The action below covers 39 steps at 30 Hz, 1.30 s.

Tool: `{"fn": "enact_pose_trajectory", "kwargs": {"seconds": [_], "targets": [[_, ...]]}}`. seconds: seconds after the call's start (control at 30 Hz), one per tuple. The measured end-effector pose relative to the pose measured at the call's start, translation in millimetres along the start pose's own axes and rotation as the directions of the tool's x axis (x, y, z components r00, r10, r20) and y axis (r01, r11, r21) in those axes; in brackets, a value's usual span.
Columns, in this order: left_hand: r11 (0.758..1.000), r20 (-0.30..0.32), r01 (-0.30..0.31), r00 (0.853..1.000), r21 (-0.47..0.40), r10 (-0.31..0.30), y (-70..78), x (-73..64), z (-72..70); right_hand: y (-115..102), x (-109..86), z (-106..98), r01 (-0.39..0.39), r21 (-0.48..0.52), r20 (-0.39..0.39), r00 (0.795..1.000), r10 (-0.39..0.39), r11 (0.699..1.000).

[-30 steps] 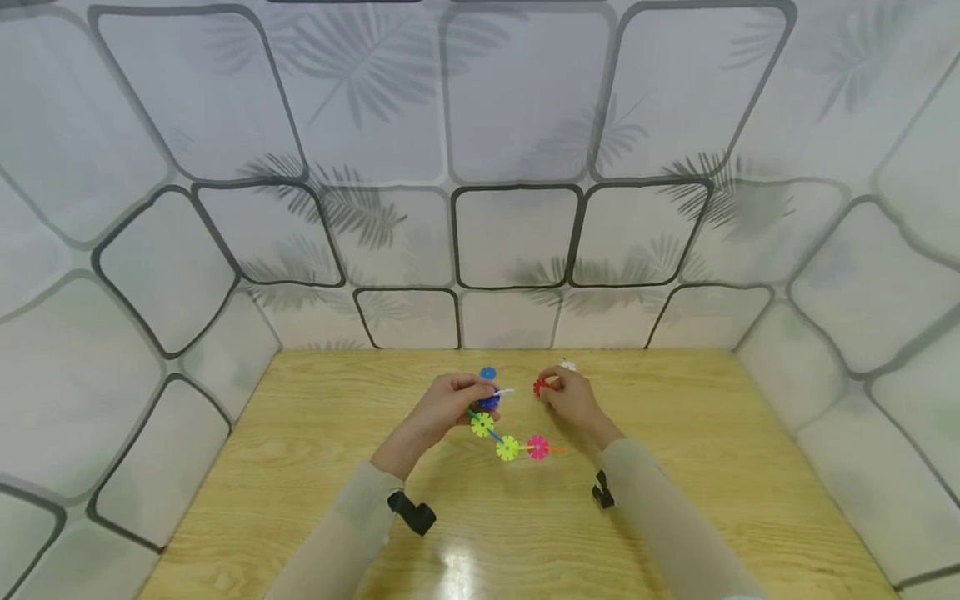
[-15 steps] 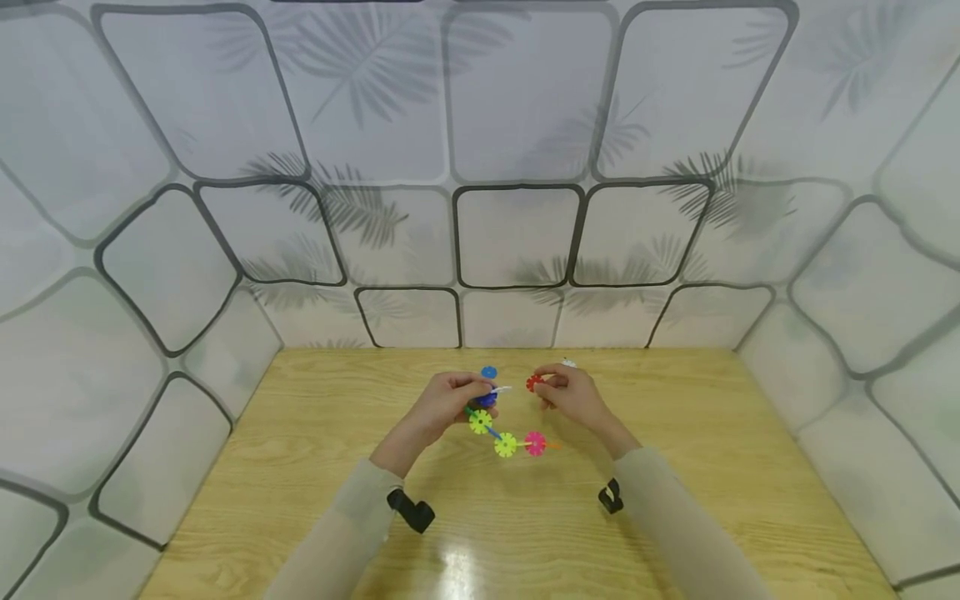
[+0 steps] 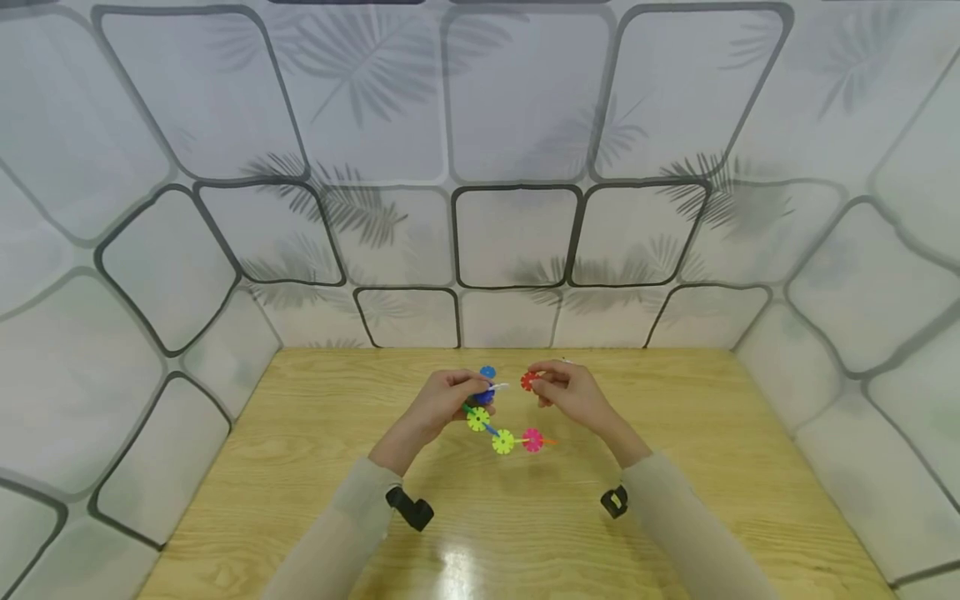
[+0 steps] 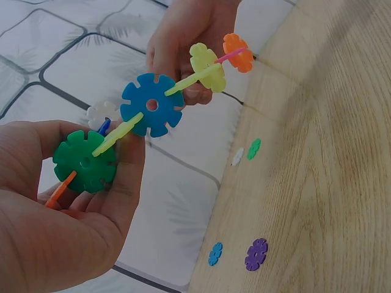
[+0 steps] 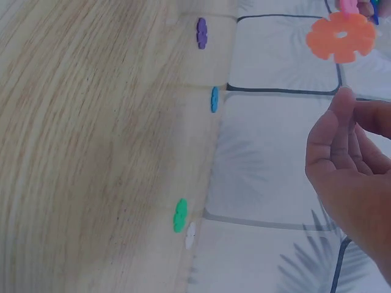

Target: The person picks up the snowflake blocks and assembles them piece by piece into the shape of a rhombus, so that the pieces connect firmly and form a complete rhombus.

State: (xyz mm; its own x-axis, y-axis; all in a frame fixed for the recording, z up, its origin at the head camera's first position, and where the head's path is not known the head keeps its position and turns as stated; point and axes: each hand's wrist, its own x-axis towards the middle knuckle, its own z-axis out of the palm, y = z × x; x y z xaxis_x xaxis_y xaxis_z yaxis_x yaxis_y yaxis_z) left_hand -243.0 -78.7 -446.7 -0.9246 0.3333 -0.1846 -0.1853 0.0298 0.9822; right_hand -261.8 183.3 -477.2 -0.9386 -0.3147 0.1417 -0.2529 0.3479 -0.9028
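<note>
My left hand (image 3: 441, 406) grips a chain of slotted snowflake discs joined edge to edge. Its fingers hold the chain near a green disc (image 4: 85, 162) and a white disc (image 4: 102, 115). From there hang a blue disc (image 4: 151, 105), a yellow disc (image 4: 208, 67) and an orange disc (image 4: 238, 53), with others edge-on between them. My right hand (image 3: 576, 402) pinches a red snowflake disc (image 3: 528, 381) between thumb and fingers, a short gap right of the chain's white disc. The fingers hide the red disc in the right wrist view.
Loose discs lie near the far edge of the wooden table (image 3: 300, 467): purple (image 4: 256, 254), blue (image 4: 215, 254), green (image 4: 254, 149) and white (image 4: 237, 156). A patterned fabric wall (image 3: 517, 237) rises behind and at both sides.
My right hand has moved left with the red disc, closer to the left hand, and lifted it slightly. The left hand and its chain have shifted slightly up and left.
</note>
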Motion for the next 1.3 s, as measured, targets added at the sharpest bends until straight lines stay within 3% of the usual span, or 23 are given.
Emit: {"fn": "enact_pose_trajectory", "kwargs": {"seconds": [0.43,1.3], "targets": [[1.000,-0.012,0.009,1.000,0.004,-0.009,0.3,-1.7,1.3,-19.7,-8.7,1.2,0.024,0.074,0.056,0.998,-0.028,0.997],[1.000,-0.011,-0.010,1.000,0.015,0.010,-0.2,0.8,1.7,-36.1,-11.3,8.8,0.090,0.085,0.071,0.993,-0.096,0.992]]}}
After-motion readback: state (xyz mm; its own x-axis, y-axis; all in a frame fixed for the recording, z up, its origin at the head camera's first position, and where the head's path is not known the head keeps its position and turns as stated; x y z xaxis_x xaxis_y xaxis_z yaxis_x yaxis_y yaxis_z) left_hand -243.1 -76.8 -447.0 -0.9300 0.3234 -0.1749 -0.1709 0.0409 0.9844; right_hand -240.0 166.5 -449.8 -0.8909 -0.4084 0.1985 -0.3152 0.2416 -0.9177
